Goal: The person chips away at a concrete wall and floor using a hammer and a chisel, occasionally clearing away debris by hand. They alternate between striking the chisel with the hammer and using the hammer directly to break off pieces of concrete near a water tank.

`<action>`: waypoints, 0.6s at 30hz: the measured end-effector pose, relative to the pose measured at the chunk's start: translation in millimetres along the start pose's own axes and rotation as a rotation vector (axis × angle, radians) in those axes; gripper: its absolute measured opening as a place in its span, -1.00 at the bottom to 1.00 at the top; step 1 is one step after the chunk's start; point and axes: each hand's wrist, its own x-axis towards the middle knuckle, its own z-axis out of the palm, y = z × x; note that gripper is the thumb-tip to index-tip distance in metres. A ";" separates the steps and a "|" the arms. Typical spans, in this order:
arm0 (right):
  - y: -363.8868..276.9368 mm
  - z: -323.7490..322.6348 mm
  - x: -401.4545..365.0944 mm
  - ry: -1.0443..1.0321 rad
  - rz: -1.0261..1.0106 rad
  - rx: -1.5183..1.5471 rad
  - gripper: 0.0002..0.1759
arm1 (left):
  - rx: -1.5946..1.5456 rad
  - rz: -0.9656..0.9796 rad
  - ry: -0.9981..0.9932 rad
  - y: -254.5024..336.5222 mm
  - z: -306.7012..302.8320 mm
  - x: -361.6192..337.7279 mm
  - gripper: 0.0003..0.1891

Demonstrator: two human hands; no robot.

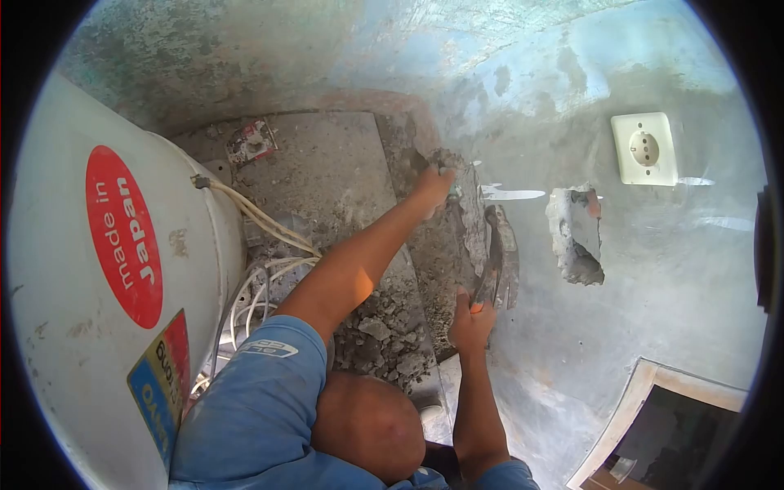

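My left hand is closed at the foot of the wall, beside a strip of broken concrete. Whatever lies in its fingers is mostly hidden. Lower and to the right, my right hand grips a hammer with a bit of orange at its handle. The hammer's dark, worn metal part is smeared and sits close to the wall, just right of the broken strip. Grey rubble lies on the floor below my left forearm.
A large white tank fills the left side, with pale cables hanging by it. A crumpled red-and-white packet lies on the dusty slab. The grey wall has a chipped hole, a socket and a framed opening.
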 end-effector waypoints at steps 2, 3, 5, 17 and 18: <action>-17.1 -16.1 4.7 -0.120 0.220 -0.006 -0.66 | -0.074 -0.110 -0.105 -13.8 -20.4 6.6 -0.70; -20.5 -21.5 5.2 -0.183 0.290 -0.111 -0.68 | -0.131 -0.226 -0.206 -22.2 -35.5 7.5 -0.70; -22.2 -22.5 3.9 -0.138 0.295 -0.038 -0.69 | 0.002 -0.205 -0.266 -23.7 -66.4 -16.8 -0.69; -37.4 -20.8 5.0 -0.171 0.237 0.100 -0.72 | 0.373 0.082 -0.097 -3.4 -114.9 -55.2 -0.77; -38.5 -22.8 4.7 -0.173 0.220 0.093 -0.72 | 0.467 0.187 -0.031 -0.5 -114.7 -57.2 -0.76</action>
